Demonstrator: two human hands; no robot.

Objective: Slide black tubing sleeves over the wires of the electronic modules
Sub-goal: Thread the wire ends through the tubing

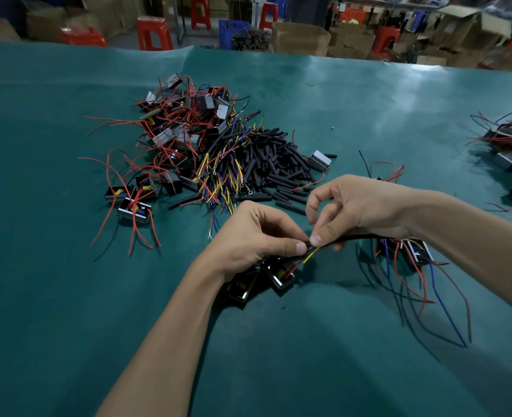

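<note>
Two hands meeting just nearer than the sleeve pile [279,164]: left hand [256,236] pinching wires [310,255], right hand [354,206] pinching one black sleeve [357,237]. Two modules [260,279] under left wrist. No legible writing.

Both bare forearms reach in from the bottom edge, hands meeting mid-frame. Left hand [254,236] knuckles up, fingers curled, thumb and forefinger pinching. Right hand [354,206] wrist bent, thumb and forefinger pinched tip to tip with the left's, other fingers arched.

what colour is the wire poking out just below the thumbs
Yellow, with a red wire beside it; the head view shows it.
</note>
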